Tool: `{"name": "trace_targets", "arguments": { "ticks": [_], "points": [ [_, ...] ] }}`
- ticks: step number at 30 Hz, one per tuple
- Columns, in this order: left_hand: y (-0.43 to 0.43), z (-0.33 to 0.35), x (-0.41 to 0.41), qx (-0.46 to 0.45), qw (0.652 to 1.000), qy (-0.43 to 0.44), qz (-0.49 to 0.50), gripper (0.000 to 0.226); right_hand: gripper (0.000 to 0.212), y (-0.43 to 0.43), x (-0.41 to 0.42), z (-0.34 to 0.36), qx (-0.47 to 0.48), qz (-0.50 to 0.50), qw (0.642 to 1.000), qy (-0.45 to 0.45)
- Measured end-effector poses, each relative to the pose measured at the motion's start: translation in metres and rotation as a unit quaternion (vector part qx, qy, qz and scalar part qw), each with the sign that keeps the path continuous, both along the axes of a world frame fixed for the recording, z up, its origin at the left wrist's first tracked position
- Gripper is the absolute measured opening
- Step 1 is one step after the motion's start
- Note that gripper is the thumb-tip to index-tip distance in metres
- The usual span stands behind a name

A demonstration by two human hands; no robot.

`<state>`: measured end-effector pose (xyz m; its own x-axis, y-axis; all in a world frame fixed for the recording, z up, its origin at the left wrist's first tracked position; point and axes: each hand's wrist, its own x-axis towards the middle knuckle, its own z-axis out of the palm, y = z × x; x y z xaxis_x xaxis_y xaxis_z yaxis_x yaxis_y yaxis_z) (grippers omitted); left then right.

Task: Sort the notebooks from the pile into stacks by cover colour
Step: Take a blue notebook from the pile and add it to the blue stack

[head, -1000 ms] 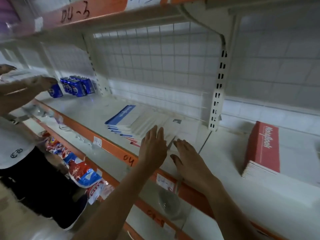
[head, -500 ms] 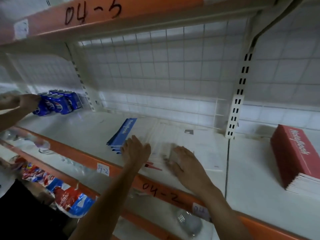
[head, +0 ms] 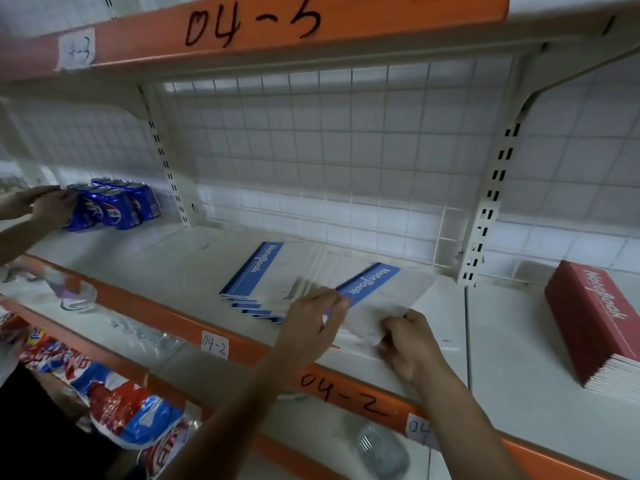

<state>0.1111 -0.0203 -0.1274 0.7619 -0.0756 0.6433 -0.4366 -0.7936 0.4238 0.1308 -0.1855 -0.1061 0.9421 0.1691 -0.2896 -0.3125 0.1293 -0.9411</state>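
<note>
A fanned pile of blue-spined notebooks [head: 258, 275] lies on the middle of the white shelf [head: 166, 258]. One blue-and-white notebook [head: 377, 289] is lifted off the pile, tilted toward the right. My left hand [head: 313, 318] pinches its near left edge by the blue spine. My right hand [head: 408, 339] grips its near right edge with curled fingers. A neat stack of red notebooks [head: 595, 327] stands at the right of the shelf.
Blue soda cans [head: 114, 206] stand at the shelf's far left, where another person's hands [head: 41, 206] touch them. An orange shelf edge [head: 242, 348] marked 04-2 runs below my hands. Snack bags [head: 114, 403] sit on the lower shelf. An upper shelf [head: 277, 22] hangs overhead.
Both my hands went from lying flat on the pile to gripping one blue notebook, which has come up off the pile and shifted right. The view has moved closer.
</note>
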Motion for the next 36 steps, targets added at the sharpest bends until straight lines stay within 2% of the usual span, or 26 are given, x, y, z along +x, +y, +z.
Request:
{"name": "trace_targets", "arguments": {
  "ticks": [1,2,3,5,6,7,9,11,13,16,18,20,23,25,27,29,30,31,33,36],
  "points": [
    [0.009,-0.001,0.006,0.028,0.997,0.017,0.072,0.043,0.029,-0.001,-0.001,-0.002,-0.015,-0.002,1.000,0.002],
    [0.019,-0.002,0.012,0.063,0.982,0.069,0.164,0.045,0.029,-0.002,-0.001,-0.004,-0.024,-0.002,1.000,0.007],
    [0.029,-0.004,0.017,0.094,0.951,0.148,0.254,0.053,0.028,-0.003,-0.002,-0.005,-0.037,-0.001,0.999,0.015],
    [0.044,-0.006,0.024,0.083,0.896,0.281,0.334,0.067,0.026,-0.006,-0.005,-0.006,-0.041,0.004,0.999,0.022],
    [0.047,-0.009,0.026,0.063,0.886,0.302,0.346,0.068,0.025,-0.007,-0.005,-0.006,-0.040,0.007,0.999,0.024],
    [0.048,-0.011,0.027,0.064,0.886,0.297,0.351,0.065,0.024,-0.007,-0.004,-0.008,-0.041,0.010,0.999,0.025],
    [0.046,-0.013,0.024,0.124,0.894,0.227,0.366,0.047,0.023,-0.008,-0.004,-0.009,-0.048,0.009,0.998,0.027],
    [0.038,-0.010,0.020,0.173,0.909,0.152,0.346,0.031,0.022,-0.008,-0.003,-0.012,-0.055,0.003,0.998,0.024],
    [0.027,-0.004,0.016,0.207,0.919,0.131,0.310,0.022,0.022,-0.007,-0.004,-0.012,-0.060,0.003,0.998,0.027],
    [0.009,-0.003,0.011,0.173,0.959,0.057,0.216,0.004,0.019,-0.008,-0.005,-0.010,-0.045,-0.004,0.998,0.035],
    [-0.005,-0.012,0.004,0.119,0.987,0.002,0.104,0.020,0.021,-0.008,-0.006,-0.007,0.009,-0.017,0.998,0.053],
    [-0.022,-0.014,-0.004,0.076,0.997,0.014,0.008,0.035,0.023,-0.009,-0.005,-0.006,0.061,-0.018,0.996,0.061],
    [-0.026,-0.011,-0.007,0.055,0.997,0.049,-0.031,0.048,0.019,-0.014,-0.004,-0.010,0.045,-0.011,0.998,0.052],
    [-0.017,-0.008,-0.002,0.015,0.999,0.049,-0.003,0.052,0.020,-0.017,-0.006,-0.011,0.018,0.003,0.999,0.045],
    [-0.001,-0.006,0.008,0.062,0.988,0.063,0.125,0.048,0.022,-0.018,-0.007,-0.010,-0.001,0.010,0.999,0.040],
    [0.017,-0.010,0.016,0.102,0.931,0.211,0.281,0.060,0.024,-0.017,-0.008,-0.010,-0.004,0.013,0.999,0.038],
    [0.023,-0.010,0.017,0.094,0.905,0.271,0.315,0.067,0.025,-0.017,-0.008,-0.010,-0.006,0.015,0.999,0.036],
    [0.028,-0.013,0.016,0.082,0.893,0.293,0.331,0.070,0.026,-0.016,-0.008,-0.011,-0.010,0.017,0.999,0.034],
    [0.034,-0.016,0.016,0.099,0.891,0.272,0.350,0.065,0.027,-0.016,-0.008,-0.011,-0.014,0.022,0.999,0.033],
    [0.029,-0.012,0.012,0.162,0.906,0.176,0.350,0.039,0.024,-0.015,-0.009,-0.010,-0.006,0.022,0.999,0.039]
  ]
}}
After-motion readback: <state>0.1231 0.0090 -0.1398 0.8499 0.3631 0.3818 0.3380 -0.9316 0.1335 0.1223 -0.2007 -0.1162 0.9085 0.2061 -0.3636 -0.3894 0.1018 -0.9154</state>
